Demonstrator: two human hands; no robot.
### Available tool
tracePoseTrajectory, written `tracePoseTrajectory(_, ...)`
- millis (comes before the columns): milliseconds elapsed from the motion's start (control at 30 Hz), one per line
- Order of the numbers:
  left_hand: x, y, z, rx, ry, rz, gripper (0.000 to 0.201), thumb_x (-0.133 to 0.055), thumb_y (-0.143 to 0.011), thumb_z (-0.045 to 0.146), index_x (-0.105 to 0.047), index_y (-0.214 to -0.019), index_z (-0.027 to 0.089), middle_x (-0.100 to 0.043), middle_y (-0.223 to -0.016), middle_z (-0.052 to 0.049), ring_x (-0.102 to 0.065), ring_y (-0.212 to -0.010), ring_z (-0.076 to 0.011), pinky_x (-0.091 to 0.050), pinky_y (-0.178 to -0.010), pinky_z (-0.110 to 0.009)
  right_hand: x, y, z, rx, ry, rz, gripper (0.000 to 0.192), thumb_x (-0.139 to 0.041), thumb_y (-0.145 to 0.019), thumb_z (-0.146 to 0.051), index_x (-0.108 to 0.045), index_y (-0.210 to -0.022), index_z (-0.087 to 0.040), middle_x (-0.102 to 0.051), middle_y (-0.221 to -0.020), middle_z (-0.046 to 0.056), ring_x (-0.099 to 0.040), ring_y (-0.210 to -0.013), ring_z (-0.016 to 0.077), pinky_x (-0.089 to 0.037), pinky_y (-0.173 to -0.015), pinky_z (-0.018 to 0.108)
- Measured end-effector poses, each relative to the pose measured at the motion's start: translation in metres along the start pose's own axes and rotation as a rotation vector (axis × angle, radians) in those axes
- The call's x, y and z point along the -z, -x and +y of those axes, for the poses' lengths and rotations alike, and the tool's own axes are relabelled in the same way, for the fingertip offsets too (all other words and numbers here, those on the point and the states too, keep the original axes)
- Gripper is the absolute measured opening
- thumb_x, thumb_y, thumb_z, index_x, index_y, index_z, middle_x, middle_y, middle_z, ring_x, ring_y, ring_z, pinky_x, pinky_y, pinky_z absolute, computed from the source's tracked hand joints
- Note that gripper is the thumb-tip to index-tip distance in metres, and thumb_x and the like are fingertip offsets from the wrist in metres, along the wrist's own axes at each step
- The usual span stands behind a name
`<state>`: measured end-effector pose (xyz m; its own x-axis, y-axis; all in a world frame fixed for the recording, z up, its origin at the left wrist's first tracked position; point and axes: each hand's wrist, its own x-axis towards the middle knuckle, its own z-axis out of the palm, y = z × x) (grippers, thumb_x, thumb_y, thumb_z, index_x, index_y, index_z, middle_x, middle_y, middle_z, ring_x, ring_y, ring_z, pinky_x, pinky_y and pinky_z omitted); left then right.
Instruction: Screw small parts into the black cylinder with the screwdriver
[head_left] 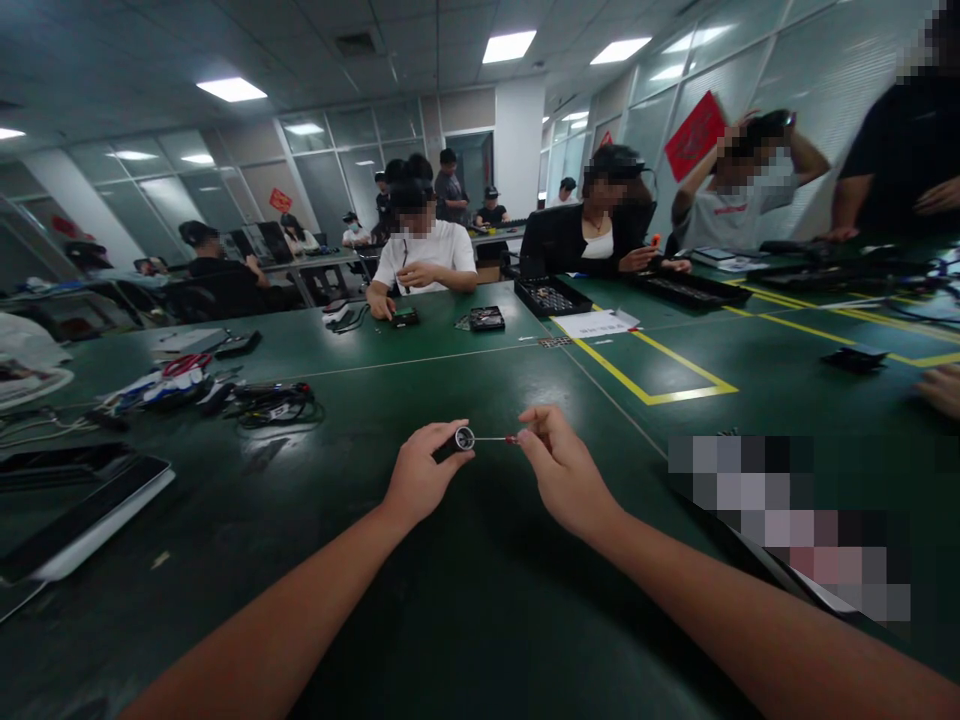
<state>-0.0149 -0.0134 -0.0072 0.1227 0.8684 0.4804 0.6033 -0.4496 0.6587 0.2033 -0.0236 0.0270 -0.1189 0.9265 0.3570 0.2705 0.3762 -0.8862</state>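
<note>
Both forearms are bare to the left hand [417, 478] and right hand [564, 470], without sleeves.

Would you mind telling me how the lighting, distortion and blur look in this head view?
Head view: ceiling panels light evenly; wide-angle bending curves the green table; soft shadows under the left hand and right hand; the small ring part glints; a pixelated patch hides the right.

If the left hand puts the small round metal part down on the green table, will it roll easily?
The small round silvery metal part looks ring-shaped, so on its edge it would probably roll across the smooth green table. Laid flat, it likely stays. It seems light, since the left hand's fingertips alone pinch it.
</note>
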Motion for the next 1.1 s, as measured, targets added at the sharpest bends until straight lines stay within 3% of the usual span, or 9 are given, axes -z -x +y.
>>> tracePoseTrajectory(100,-0.001,0.001,0.004,-0.007,-0.039,-0.016,0.040,-0.076,-0.086,0.019,-0.069,-0.124,0.028,-0.070,-0.121,-0.007,-0.064,-0.113,-0.0263,-0.048,-0.103,-0.046,-0.002,-0.002,-0.001,-0.001,-0.098,0.050,0.015,-0.055,-0.091,-0.039,-0.053,-0.092,-0.024,-0.063,-0.083,0.002,-0.059,-0.073,0.0185,-0.046,-0.067,0.032)
tracePoseTrajectory(200,-0.002,0.003,0.011,-0.071,-0.081,-0.012,0.039,-0.076,-0.086,0.020,-0.069,-0.124,0.028,-0.071,-0.120,-0.006,-0.064,-0.112,-0.0262,-0.048,-0.103,-0.048,-0.004,-0.007,0.000,-0.060,-0.232,0.109,0.023,-0.059,-0.089,-0.045,-0.058,-0.091,-0.022,-0.063,-0.081,0.002,-0.060,-0.073,0.0185,-0.049,-0.070,0.033)
tracePoseTrajectory(300,0.000,0.002,0.015,-0.181,-0.152,0.011,0.039,-0.076,-0.086,0.018,-0.069,-0.123,0.029,-0.071,-0.117,-0.005,-0.064,-0.111,-0.0246,-0.038,-0.112,-0.053,-0.005,-0.013,0.007,-0.234,-0.484,0.195,0.029,-0.058,-0.089,-0.051,-0.060,-0.090,-0.022,-0.061,-0.077,0.002,-0.059,-0.067,0.0178,-0.053,-0.070,0.036)
tracePoseTrajectory(400,0.000,-0.001,0.013,-0.140,-0.190,0.001,0.040,-0.076,-0.086,0.017,-0.069,-0.124,0.029,-0.071,-0.117,-0.005,-0.064,-0.110,-0.0247,-0.040,-0.110,-0.054,-0.005,-0.017,0.015,-0.362,-0.631,0.230,0.026,-0.061,-0.087,-0.048,-0.059,-0.085,-0.023,-0.056,-0.071,0.000,-0.056,-0.060,0.0167,-0.056,-0.066,0.037)
tracePoseTrajectory(600,-0.001,-0.002,0.009,-0.046,-0.168,-0.038,0.040,-0.076,-0.086,0.018,-0.069,-0.124,0.029,-0.071,-0.119,-0.006,-0.063,-0.112,-0.0263,-0.043,-0.105,-0.053,-0.006,-0.015,0.017,-0.254,-0.493,0.256,0.028,-0.063,-0.086,-0.050,-0.060,-0.089,-0.022,-0.063,-0.078,0.001,-0.060,-0.067,0.0169,-0.055,-0.067,0.035)
tracePoseTrajectory(833,-0.002,0.001,0.013,-0.047,-0.149,-0.042,0.043,-0.078,-0.084,0.020,-0.068,-0.124,0.031,-0.071,-0.120,-0.004,-0.062,-0.112,-0.0264,-0.039,-0.109,-0.054,-0.005,-0.011,0.009,-0.124,-0.299,0.147,0.030,-0.057,-0.092,-0.050,-0.061,-0.092,-0.020,-0.066,-0.079,0.003,-0.063,-0.072,0.0178,-0.052,-0.070,0.034)
tracePoseTrajectory(1100,-0.002,0.000,0.012,-0.055,-0.118,-0.029,0.041,-0.078,-0.085,0.022,-0.068,-0.124,0.030,-0.071,-0.120,-0.005,-0.063,-0.111,-0.0259,-0.044,-0.102,-0.048,-0.005,-0.009,0.004,-0.085,-0.265,0.139,0.028,-0.056,-0.092,-0.047,-0.061,-0.097,-0.019,-0.068,-0.083,0.006,-0.064,-0.076,0.0197,-0.053,-0.073,0.037)
